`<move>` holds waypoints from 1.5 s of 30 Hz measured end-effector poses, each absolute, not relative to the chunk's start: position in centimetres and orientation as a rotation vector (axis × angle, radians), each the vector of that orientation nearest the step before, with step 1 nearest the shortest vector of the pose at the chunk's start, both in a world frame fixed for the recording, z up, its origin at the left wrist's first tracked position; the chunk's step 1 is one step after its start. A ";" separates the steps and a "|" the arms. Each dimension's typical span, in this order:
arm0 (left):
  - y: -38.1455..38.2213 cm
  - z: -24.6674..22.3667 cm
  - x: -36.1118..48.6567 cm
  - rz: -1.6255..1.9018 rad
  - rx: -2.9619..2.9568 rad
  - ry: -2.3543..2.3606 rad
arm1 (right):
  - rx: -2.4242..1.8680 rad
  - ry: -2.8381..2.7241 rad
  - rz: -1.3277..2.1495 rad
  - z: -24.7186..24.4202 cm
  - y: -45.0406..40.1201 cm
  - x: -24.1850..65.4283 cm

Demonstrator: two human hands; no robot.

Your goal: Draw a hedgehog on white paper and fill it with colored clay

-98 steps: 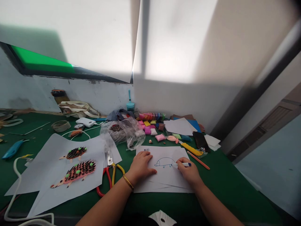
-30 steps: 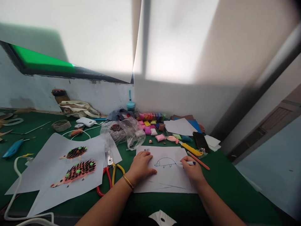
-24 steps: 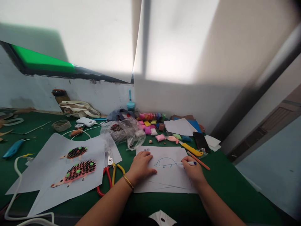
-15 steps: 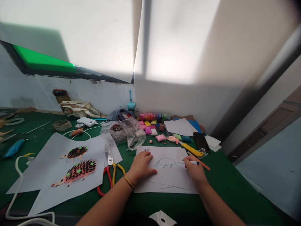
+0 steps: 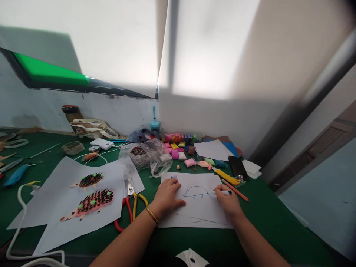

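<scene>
A blue outline of a hedgehog point(image 5: 195, 191) is drawn on a white sheet of paper point(image 5: 194, 213) lying on other sheets. My left hand point(image 5: 166, 197) rests on the left part of the paper, fingers flat and thumb apart, holding nothing. Pinched in my right hand point(image 5: 226, 200) is a white pen with a dark blue end point(image 5: 219, 193); its tip touches the paper at the rear end of the outline. An orange pen-like stick point(image 5: 236, 190) lies just right of the paper.
Left are sheets with two finished hedgehogs point(image 5: 96, 202), and red-and-yellow-handled pliers point(image 5: 130, 204). Behind the paper lie a clear plastic bag point(image 5: 151, 155), clay packets point(image 5: 175, 154) and a yellow cutter point(image 5: 226, 177). A white cable point(image 5: 20, 218) runs at the left edge.
My right hand has shifted slightly left with the pen, whose tip now meets the outline's rear end. My left hand has stayed in place.
</scene>
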State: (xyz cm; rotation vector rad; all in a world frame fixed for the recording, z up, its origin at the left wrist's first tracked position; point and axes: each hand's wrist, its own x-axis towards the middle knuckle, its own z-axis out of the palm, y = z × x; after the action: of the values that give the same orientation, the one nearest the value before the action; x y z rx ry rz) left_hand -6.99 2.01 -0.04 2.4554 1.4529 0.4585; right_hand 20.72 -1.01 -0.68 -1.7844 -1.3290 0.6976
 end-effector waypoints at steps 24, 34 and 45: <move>1.9 0.3 -6.9 0.440 2.446 1.453 | -1.602 -1.186 0.636 -0.6 -1.3 20.9; 1.6 0.3 -6.9 0.459 2.457 1.459 | -1.534 -1.142 0.644 -0.7 -1.3 21.0; 1.5 0.6 -6.8 0.435 2.419 1.470 | -1.385 -1.141 0.766 0.3 -1.8 19.6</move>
State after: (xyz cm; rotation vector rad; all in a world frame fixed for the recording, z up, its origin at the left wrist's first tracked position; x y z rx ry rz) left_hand -6.82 1.49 0.61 2.4186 1.4695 0.4350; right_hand 19.61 -1.82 0.29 -1.3850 -1.1407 0.7662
